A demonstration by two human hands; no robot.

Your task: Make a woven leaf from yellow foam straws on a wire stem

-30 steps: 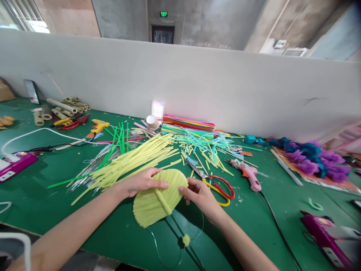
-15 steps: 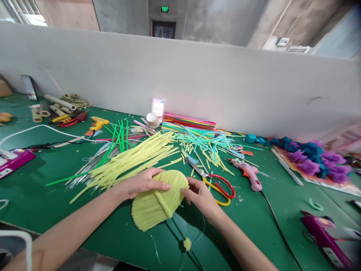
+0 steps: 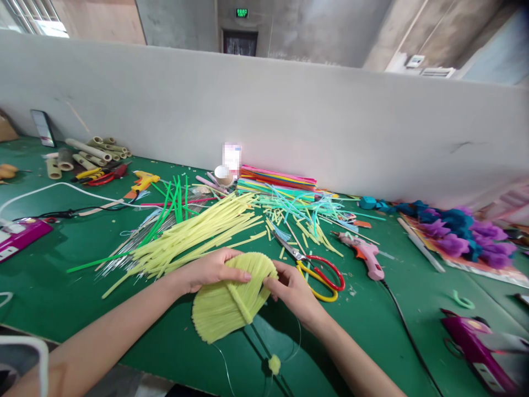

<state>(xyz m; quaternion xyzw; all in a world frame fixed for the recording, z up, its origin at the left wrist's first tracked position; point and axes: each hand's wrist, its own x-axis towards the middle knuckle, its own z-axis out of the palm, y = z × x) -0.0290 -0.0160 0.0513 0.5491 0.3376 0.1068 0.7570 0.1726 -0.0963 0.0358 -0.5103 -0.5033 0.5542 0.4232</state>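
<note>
A pale yellow fan made of straws glued side by side [image 3: 223,311] lies over the green table near the front edge. My left hand [image 3: 210,270] rests on its upper left part, fingers laid flat and pressing on it. My right hand [image 3: 291,292] pinches the fan's right edge with curled fingers. A thin clear wire [image 3: 264,353] loops below the fan, with a small yellow tuft [image 3: 274,363] on it. A heap of loose yellow straws [image 3: 194,231] lies just behind my left hand.
Red and yellow scissors [image 3: 318,273] lie right of my right hand. A pink glue gun [image 3: 366,255] with a black cord is further right. Green, teal and pink straws [image 3: 281,190] lie behind. Purple power strips [image 3: 479,344] sit at both sides; blue-purple fluffy pieces [image 3: 458,226] at right.
The fan has shifted slightly down and left in my hands; my right hand's fingers have closed a little more on its right edge. Nothing else on the table has moved.
</note>
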